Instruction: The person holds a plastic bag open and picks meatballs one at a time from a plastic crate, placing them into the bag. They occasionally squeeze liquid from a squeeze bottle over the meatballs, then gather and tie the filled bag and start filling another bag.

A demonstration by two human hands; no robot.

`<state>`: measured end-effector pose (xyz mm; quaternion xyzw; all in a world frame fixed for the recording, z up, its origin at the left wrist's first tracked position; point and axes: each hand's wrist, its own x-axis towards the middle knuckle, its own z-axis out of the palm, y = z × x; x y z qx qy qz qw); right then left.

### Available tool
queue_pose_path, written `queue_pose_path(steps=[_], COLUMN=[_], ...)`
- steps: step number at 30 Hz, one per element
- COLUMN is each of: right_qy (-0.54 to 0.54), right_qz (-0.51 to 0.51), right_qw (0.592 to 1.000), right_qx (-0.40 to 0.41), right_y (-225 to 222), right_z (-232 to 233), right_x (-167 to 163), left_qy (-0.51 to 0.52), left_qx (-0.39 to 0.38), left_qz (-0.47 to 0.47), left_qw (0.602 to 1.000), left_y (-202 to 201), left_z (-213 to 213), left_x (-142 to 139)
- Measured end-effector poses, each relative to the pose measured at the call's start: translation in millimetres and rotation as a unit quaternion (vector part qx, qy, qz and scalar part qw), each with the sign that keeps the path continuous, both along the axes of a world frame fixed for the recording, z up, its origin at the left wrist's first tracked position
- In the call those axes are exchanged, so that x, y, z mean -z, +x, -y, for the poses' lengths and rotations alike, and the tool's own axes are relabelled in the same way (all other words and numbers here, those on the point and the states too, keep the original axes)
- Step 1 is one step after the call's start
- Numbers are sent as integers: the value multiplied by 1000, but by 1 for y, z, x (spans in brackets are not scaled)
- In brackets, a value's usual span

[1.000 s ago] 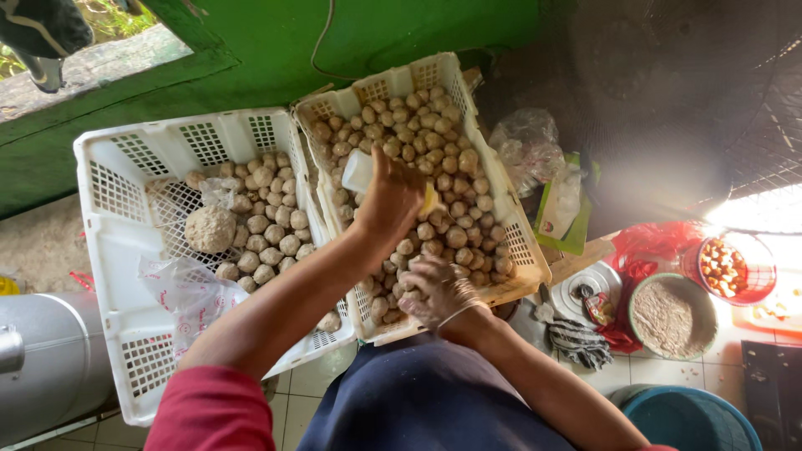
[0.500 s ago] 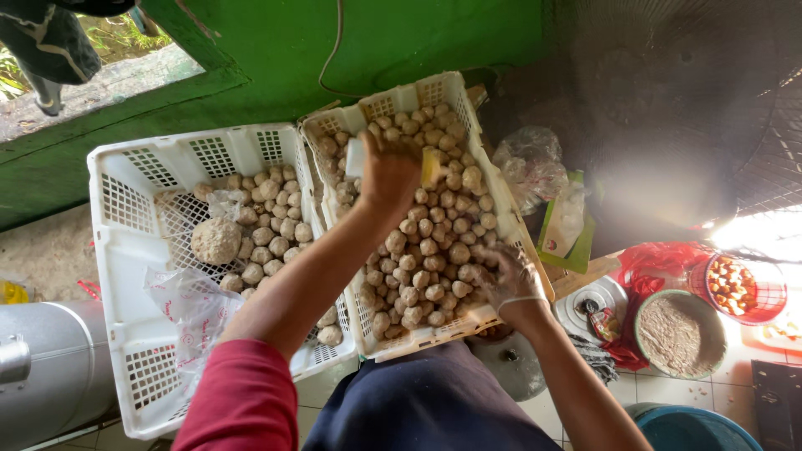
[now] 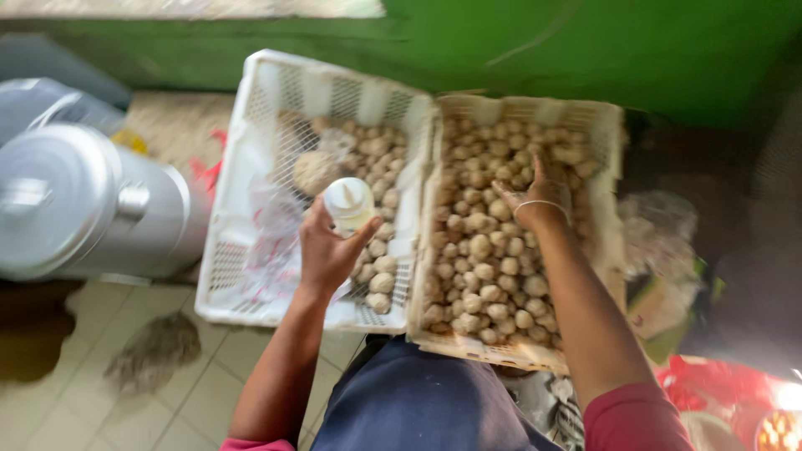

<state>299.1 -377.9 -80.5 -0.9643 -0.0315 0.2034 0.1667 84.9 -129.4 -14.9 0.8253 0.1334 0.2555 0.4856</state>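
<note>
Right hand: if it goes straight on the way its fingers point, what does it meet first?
The right hand already rests on the pale balls; straight on lie more balls, then probably the right crate's far wall.

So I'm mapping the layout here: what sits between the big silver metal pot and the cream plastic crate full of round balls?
In the head view, the white plastic crate lies between the silver metal pot and the cream plastic crate; the left hand holds a small white bottle above it.
</note>
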Motion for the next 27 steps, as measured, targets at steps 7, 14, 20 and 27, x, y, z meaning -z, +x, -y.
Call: queue_pose_path(steps=[7,14,20,27], right_qy=[-88,-292,-57,-63], right_qz=[66,-15,-72,-29], right_qw=[965,859,940,955], right_qx=[-240,-420,-328,-289], right_y=[-51,-100,-62,-106], right_z=[-25,-38,-202,-256], right_x=[-6,-47,-23,23], left_qy=[-2,-80,121,100], left_qx=[-101,-74,-16,35], left_qz=[-31,-36,-5,8], left_qw=[994,993,993,994], left_y=[-70,-120,-135,-137], left_z=[-53,-50,-47,-69], left_x=[-9,-11,-6,-23])
